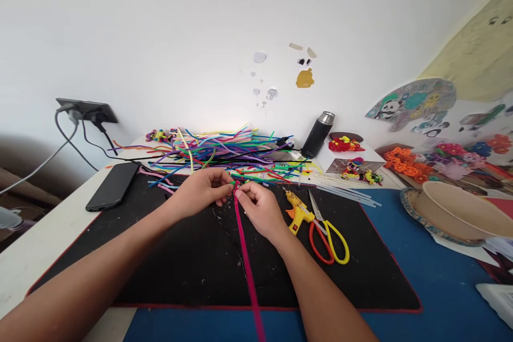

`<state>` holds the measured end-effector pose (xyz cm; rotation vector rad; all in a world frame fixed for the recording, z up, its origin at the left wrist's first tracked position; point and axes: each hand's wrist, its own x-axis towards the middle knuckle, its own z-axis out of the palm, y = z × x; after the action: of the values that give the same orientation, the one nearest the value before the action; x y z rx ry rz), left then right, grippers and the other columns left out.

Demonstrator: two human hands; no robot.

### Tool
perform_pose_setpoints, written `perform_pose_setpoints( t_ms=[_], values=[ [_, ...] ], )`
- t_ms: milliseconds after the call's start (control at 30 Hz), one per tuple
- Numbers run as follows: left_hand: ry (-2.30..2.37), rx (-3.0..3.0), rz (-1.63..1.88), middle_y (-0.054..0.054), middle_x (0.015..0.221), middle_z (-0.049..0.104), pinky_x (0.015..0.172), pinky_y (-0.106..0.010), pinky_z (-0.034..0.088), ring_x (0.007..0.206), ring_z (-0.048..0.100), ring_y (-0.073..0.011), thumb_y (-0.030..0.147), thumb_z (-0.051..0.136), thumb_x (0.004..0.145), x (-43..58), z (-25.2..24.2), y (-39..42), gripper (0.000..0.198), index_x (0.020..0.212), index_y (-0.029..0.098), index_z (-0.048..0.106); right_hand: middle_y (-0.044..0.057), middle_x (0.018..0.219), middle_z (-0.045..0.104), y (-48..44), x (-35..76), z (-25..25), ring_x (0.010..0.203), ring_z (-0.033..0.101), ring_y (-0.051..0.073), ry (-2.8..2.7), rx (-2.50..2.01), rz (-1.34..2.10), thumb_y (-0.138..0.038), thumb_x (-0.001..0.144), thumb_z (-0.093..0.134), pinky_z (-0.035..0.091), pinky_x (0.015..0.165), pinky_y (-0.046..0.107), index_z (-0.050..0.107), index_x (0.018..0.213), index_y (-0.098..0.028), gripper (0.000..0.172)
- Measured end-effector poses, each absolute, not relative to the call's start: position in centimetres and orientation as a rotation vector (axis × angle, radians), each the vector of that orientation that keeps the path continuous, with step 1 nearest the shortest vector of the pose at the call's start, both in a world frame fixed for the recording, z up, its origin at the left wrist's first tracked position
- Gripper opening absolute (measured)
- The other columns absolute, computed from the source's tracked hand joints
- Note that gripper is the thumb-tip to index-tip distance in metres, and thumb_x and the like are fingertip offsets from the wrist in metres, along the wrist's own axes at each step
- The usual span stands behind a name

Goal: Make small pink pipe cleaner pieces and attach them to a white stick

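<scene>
Both my hands meet over the black mat (192, 267). My left hand (202, 189) is closed in a pinch on a small green pipe cleaner piece (232, 184). My right hand (260, 208) is closed on the top of a long pink pipe cleaner (246, 262), which runs down toward me past the mat's front edge. The green piece and the pink tip touch between my fingertips. A big pile of coloured pipe cleaners (224, 152) lies just beyond my hands.
A yellow glue gun (298, 211) and red-and-yellow scissors (328, 235) lie right of my right hand. A black phone (113, 185) rests at the left, a dark flask (318, 135) at the back, a hat-shaped bowl (452, 214) and pipe-cleaner flowers (404, 163) at the right.
</scene>
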<state>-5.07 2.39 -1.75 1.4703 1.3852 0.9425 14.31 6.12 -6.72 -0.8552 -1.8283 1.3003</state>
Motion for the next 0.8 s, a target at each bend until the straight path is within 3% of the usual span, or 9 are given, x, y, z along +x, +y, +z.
perform_pose_setpoints(
  t_ms=[333,800],
  values=[
    [1.519,1.587,1.003,0.002,0.066,0.067,0.058,-0.026,0.050,0.058,0.062,-0.0157,0.049,0.072,0.083,-4.0,-0.9,1.5,0.030,0.084,0.020,0.066,-0.009,0.049,0.047,5.5,14.0,-5.7,0.039,0.038,0.009,-1.630,-0.767,1.703,-0.060,0.091,0.062,0.029,0.041,0.022,0.059,0.086,-0.021,0.040],
    [1.381,1.338,0.911,0.000,0.071,0.069,0.056,-0.026,0.053,0.057,0.061,-0.0130,0.049,0.080,0.077,-5.5,-1.4,3.0,0.035,0.079,0.018,0.066,-0.008,0.055,0.048,5.8,13.9,-6.1,0.045,0.041,0.009,-1.646,-0.856,1.587,-0.044,0.092,0.064,0.032,0.045,0.022,0.064,0.088,-0.020,0.025]
  ],
)
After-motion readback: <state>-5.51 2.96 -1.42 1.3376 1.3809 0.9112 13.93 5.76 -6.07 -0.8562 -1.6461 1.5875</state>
